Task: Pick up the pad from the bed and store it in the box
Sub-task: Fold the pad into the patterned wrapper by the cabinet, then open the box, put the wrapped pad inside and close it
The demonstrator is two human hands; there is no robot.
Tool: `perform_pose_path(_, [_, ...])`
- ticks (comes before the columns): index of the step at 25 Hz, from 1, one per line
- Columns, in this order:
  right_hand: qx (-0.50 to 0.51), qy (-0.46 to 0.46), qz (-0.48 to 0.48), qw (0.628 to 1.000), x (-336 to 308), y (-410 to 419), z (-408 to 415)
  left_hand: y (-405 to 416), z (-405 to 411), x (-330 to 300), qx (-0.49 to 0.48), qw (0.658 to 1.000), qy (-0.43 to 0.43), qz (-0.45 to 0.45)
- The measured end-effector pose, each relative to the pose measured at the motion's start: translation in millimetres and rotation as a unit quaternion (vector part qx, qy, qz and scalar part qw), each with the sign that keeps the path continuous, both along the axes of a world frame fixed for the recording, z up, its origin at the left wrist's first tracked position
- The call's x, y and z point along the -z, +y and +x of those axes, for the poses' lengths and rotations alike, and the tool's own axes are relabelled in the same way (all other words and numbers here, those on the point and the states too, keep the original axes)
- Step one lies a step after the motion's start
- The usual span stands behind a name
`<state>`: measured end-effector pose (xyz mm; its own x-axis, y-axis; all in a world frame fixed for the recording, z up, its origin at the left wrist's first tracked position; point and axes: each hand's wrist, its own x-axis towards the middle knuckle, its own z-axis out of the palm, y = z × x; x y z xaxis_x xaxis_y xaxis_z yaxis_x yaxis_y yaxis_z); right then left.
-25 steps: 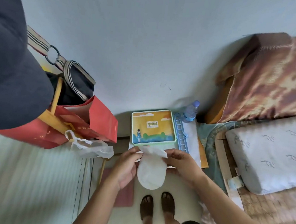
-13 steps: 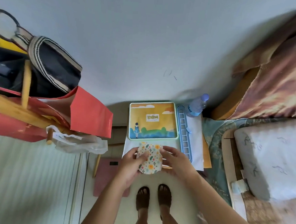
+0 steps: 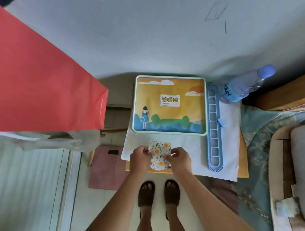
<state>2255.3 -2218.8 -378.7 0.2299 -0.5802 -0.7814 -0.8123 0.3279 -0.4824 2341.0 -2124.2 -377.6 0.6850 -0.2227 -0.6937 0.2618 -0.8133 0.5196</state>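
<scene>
Over the table's near edge, just short of the closed box [image 3: 170, 104], your left hand [image 3: 140, 156] and right hand [image 3: 179, 160] pinch the folded floral pad [image 3: 159, 154] by its side edges; it looks light and limp, so hold the fold.

A bedroom in a home. Bed [image 3: 288, 159] with patterned sheet and pillow [image 3: 303, 151] at 3 o'clock, pushed against a plain grey wall [image 3: 153, 35]. Low bedside desk [image 3: 243, 156] at 12 o'clock carrying an illustrated box [image 3: 170, 105] and water bottle [image 3: 246, 85]. Pink bathroom scale [image 3: 105, 167] on tiled floor [image 3: 88, 209] at 9 o'clock. Slippers [image 3: 146, 193] on bare feet.
</scene>
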Motion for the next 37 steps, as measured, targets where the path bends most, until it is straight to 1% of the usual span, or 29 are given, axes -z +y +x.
perform_pose_path(2, [-0.032, 0.014, -0.026, 0.999, 13.5, -0.1, 1.9, -6.8, -2.3, 11.6, 0.016, 0.999, -0.028, 0.020])
perform_pose_path(4, [-0.060, 0.009, -0.052, 0.997, 20.8, -1.3, -1.1, -9.3, -7.0, 15.9, 0.042, 0.996, -0.070, 0.043])
perform_pose_path(5, [-0.057, 0.001, -0.060, 0.997, 21.6, -3.9, -3.7, -8.4, -6.7, 15.6, 0.049, 0.993, -0.092, 0.053])
perform_pose_path(7, [0.006, -0.008, -0.077, 0.997, 16.7, -18.5, -10.9, -6.1, 3.4, 11.3, 0.007, 0.991, -0.128, 0.048])
perform_pose_path(8, [0.053, 0.000, -0.104, 0.993, 12.9, -30.2, -15.5, -5.1, 12.6, 7.4, -0.030, 0.988, -0.146, 0.038])
perform_pose_path(10, [0.127, 0.030, -0.189, 0.973, 2.4, -58.1, -20.7, -5.6, 35.9, -2.2, -0.087, 0.978, -0.189, 0.016])
perform_pose_path(12, [0.163, 0.003, -0.249, 0.955, -7.5, -83.9, -15.5, -13.4, 58.4, -10.5, -0.077, 0.968, -0.237, 0.000])
perform_pose_path(13, [0.150, -0.021, -0.266, 0.952, -10.4, -94.4, -8.6, -20.2, 68.5, -12.7, -0.050, 0.964, -0.261, 0.002])
perform_pose_path(15, [0.070, -0.040, -0.299, 0.951, -11.7, -110.3, 8.1, -35.6, 83.5, -13.2, 0.014, 0.957, -0.288, 0.021])
perform_pose_path(17, [-0.005, -0.024, -0.324, 0.946, -8.8, -119.9, 22.0, -49.1, 92.2, -12.1, 0.037, 0.954, -0.293, 0.039])
perform_pose_path(22, [-0.050, 0.018, -0.372, 0.927, -3.9, -128.7, 30.9, -59.9, 99.7, -9.1, 0.057, 0.947, -0.306, 0.080])
perform_pose_path(26, [-0.017, 0.036, -0.379, 0.925, -4.4, -125.3, 41.3, -65.5, 102.1, -8.1, 0.009, 0.953, -0.290, 0.087])
perform_pose_path(29, [-0.040, 0.081, -0.402, 0.911, -5.2, -122.7, 47.8, -71.3, 100.3, -6.3, 0.002, 0.952, -0.288, 0.104])
perform_pose_path(31, [-0.040, 0.093, -0.408, 0.907, -5.5, -120.3, 51.8, -69.8, 101.6, -5.2, 0.005, 0.950, -0.293, 0.108])
perform_pose_path(34, [-0.017, 0.086, -0.408, 0.909, -7.4, -119.5, 56.5, -65.7, 104.5, -4.9, 0.012, 0.949, -0.301, 0.088])
perform_pose_path(37, [0.040, 0.061, -0.389, 0.918, -22.0, -121.4, 56.0, -66.8, 103.5, -6.5, 0.006, 0.949, -0.303, 0.090])
